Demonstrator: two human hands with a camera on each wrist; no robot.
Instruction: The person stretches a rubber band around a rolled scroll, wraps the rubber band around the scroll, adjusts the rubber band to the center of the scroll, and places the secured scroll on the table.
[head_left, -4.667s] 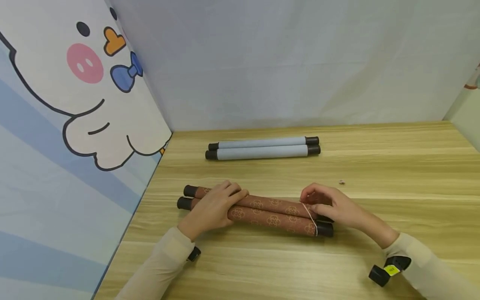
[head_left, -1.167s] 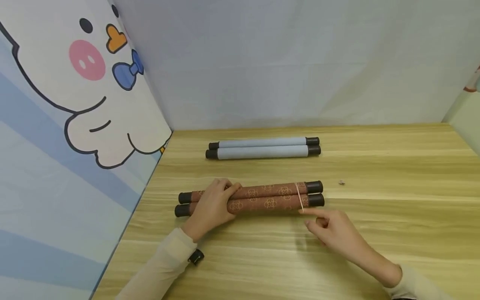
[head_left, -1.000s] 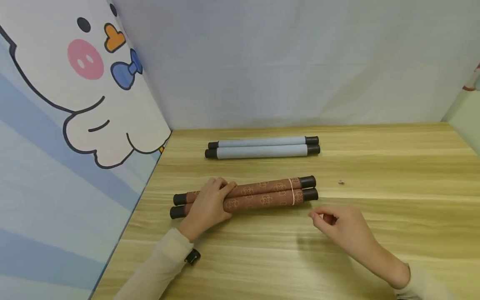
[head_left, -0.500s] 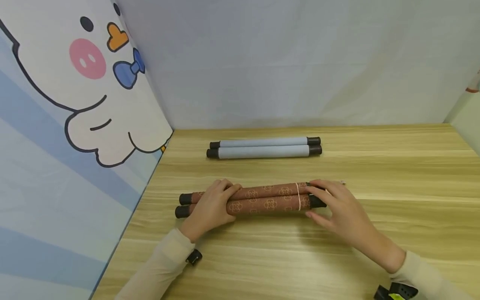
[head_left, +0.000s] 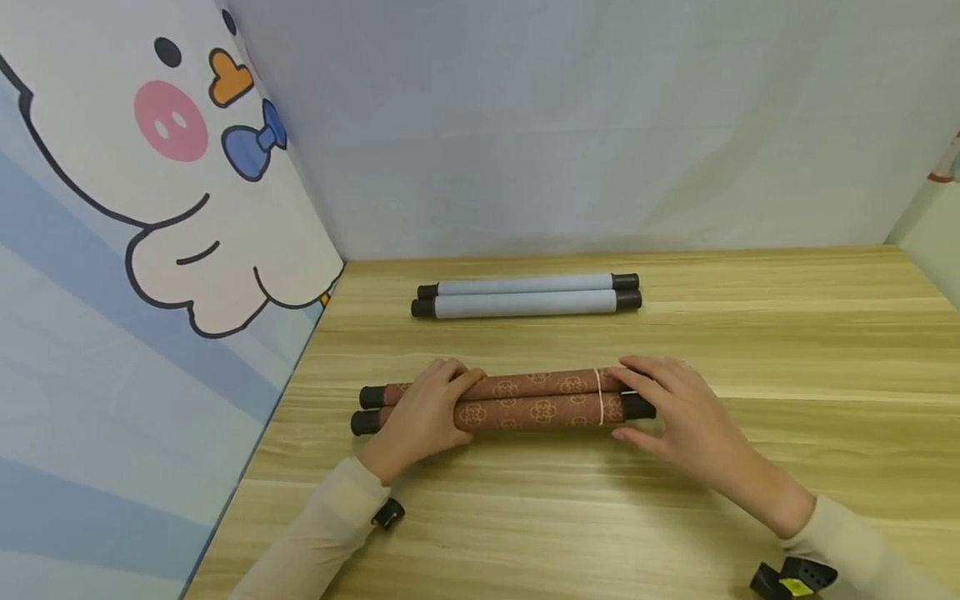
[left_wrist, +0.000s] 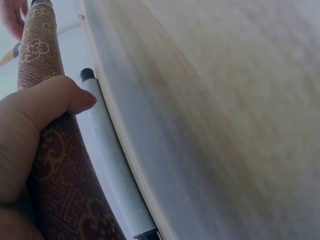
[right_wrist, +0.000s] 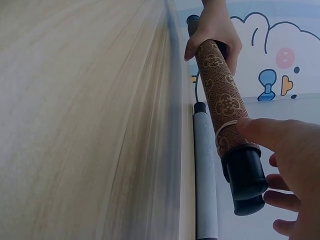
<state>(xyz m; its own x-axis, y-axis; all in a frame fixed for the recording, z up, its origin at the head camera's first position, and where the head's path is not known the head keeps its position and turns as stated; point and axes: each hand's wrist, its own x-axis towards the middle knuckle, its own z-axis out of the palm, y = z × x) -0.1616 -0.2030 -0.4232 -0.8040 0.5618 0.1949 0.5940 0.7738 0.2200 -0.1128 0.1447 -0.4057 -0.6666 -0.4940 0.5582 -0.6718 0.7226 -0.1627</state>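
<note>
A brown scroll (head_left: pixel 542 411) with gold flower patterns and black end knobs lies as two parallel rolls, at a slight slant. My left hand (head_left: pixel 422 414) grips both rolls near their left end; its thumb bends over the brocade in the left wrist view. A thin white band (head_left: pixel 600 397) encircles both rolls toward the right. My right hand (head_left: pixel 686 417) holds the right end just past the band, thumb on the near side and fingers over the far roll. In the right wrist view one digit touches the patterned cloth (right_wrist: pixel 229 105) beside the band. The far right knob is mostly hidden.
Behind the brown scroll, a pale blue scroll (head_left: pixel 525 303) with black knobs lies on the wood-grain table (head_left: pixel 525 517). A grey-white curtain (head_left: pixel 570 125) stands along the table's back edge. A cartoon-printed panel (head_left: pixel 150 275) borders the left side.
The right hand has finished slipping off the band, drawn back briefly, then come onto the scroll's right end. The scroll's right end has swung away from me since the oldest frame. The left hand keeps its grip.
</note>
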